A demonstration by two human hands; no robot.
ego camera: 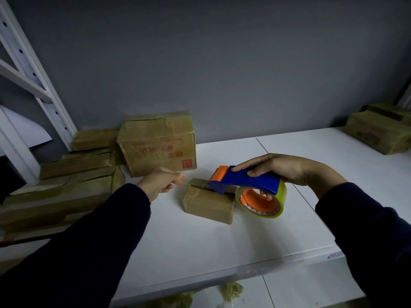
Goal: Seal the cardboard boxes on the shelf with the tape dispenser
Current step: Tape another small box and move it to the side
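- The right hand (287,170) grips the tape dispenser (251,180), with its fingers (255,173) curled over the blue handle.
- The orange blade end of the dispenser meets the top of the small box (209,202), just left of and below these fingers. The seam of the box lies left to right, in line with the dispenser.
- The left hand (163,182) hovers just past the left end of the box with curled fingers. I cannot tell if they pinch tape.
- The large box (158,143) stands behind the left hand on the shelf (200,241).

Small box (209,203) sitting mid-shelf (222,241). Tape dispenser (249,181) lying over its right end, under the right hand (289,170). Left hand (162,181) hanging just left. Large box (158,143) standing behind-left; flat boxes (66,185) lying stacked far left; more boxes (378,132) sitting far right.
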